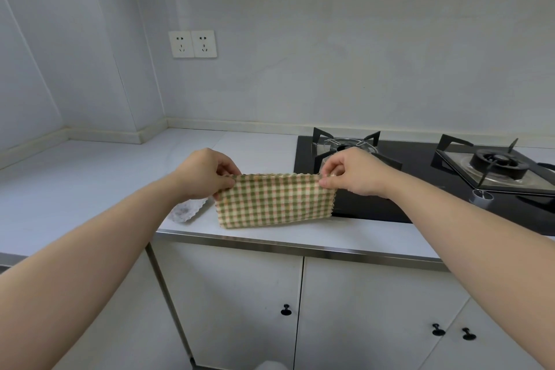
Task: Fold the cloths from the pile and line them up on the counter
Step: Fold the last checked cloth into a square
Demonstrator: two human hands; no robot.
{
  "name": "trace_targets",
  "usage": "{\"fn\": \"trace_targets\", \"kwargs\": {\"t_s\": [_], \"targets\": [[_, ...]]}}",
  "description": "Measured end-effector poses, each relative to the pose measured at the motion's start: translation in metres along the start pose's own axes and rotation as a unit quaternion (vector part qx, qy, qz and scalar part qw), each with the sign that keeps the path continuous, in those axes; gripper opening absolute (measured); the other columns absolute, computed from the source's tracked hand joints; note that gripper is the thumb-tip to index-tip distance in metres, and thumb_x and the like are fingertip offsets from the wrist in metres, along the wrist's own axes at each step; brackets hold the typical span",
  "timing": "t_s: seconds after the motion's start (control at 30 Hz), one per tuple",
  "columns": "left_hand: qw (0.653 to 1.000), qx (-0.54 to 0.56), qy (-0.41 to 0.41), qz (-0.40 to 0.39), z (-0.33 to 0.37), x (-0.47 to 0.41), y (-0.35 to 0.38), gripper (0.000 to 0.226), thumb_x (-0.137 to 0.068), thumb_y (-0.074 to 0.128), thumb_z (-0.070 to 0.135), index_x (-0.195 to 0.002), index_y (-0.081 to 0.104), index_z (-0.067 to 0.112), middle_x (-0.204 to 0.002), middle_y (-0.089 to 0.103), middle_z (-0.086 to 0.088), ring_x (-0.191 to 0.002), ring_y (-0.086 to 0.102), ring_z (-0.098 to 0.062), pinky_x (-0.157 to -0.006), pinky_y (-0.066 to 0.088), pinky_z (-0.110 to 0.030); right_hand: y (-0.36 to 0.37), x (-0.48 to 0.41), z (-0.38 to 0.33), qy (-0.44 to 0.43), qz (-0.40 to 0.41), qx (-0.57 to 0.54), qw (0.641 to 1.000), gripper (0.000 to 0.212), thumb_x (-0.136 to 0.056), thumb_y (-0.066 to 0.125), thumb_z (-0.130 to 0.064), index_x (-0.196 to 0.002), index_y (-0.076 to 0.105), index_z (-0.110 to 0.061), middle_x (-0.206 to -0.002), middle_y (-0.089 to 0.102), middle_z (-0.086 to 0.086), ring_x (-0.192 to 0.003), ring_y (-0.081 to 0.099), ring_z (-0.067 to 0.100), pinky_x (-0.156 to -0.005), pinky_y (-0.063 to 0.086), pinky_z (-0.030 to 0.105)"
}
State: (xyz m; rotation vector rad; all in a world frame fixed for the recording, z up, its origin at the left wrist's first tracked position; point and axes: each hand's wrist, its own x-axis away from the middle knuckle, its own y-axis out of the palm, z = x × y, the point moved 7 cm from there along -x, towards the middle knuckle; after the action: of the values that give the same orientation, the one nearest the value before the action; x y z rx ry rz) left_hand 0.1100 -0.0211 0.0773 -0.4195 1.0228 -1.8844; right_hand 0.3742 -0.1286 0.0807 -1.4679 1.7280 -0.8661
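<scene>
Head view: checked cloth (274, 201), green, pink and cream gingham, held up as a wide rectangle just left of the gas hob (420, 186). Its right end overlaps the hob's front-left corner in this view. Side edges are zigzag-cut and the bottom edge is smooth. It looks like two layers at the top right corner. The lower edge hangs low over the counter (90, 177) near its front lip; cannot tell if it touches.

Left hand (204, 174) grip: thumb and fingers pinch the cloth's top left corner, the one away from the hob. Right hand (354, 173) grip: thumb and forefinger pinch the top right corner, in front of the hob's left burner (345, 146). Both forearms are bare and reach in from the lower corners of the frame.

A pale cloth (187, 212), white-grey with a scalloped edge, lies flat on the counter. It is left of the hob, past the checked cloth, and partly hidden under the left wrist.

The hob is black glass set into the counter. Its right burner (495, 162) sits on the far side, and a round control knob (482, 198) sits at the hob's front between the burners. The counter is white with a metal strip along its front.

Below the hob and to its left are white cabinet doors (234, 294) with small black door knobs (286, 309). A double wall socket (192, 43) is on the wall above and left of the hob.
</scene>
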Motion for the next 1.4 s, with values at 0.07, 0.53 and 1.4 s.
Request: {"fn": "trace_targets", "kwargs": {"t_s": [0.07,0.53,1.4], "targets": [[1.000,-0.004,-0.001,-0.001,0.003,0.000,-0.002,0.014,-0.085,0.071,0.003,-0.086,0.074,0.017,-0.074,0.073,-0.006,-0.062,0.072,-0.020,-0.074,0.060,-0.034,-0.001,0.001,-0.003,0.001,-0.007,-0.020,1.000,0.014,-0.080,0.083,-0.028,-0.088,0.073,-0.022,-0.086,0.073,-0.001,-0.082,0.068,0.012,-0.075,0.051,0.025],[0.987,0.000,-0.064,-0.145,-0.018,0.011,-0.007,0.009,-0.082,0.081,0.017,-0.082,0.077,0.009,-0.083,0.076,-0.007,-0.079,0.074,-0.027,-0.077,0.060,-0.031,0.023,-0.020,-0.033,0.031,-0.154,-0.077,0.985,0.013,-0.088,0.075,-0.012,-0.097,0.071,-0.004,-0.075,0.071,0.006,-0.051,0.061,0.012,-0.049,0.045,0.021],[0.978,-0.202,0.047,0.019,-0.024,0.026,0.086,0.023,-0.102,0.040,0.021,-0.108,0.058,0.007,-0.115,0.060,-0.007,-0.110,0.057,-0.029,-0.090,0.045,-0.039,0.121,-0.019,-0.054,-0.157,0.067,0.289,0.942,0.034,-0.098,0.037,-0.039,-0.103,0.065,-0.021,-0.110,0.065,-0.006,-0.113,0.054,0.019,-0.092,0.040,0.038]]}}
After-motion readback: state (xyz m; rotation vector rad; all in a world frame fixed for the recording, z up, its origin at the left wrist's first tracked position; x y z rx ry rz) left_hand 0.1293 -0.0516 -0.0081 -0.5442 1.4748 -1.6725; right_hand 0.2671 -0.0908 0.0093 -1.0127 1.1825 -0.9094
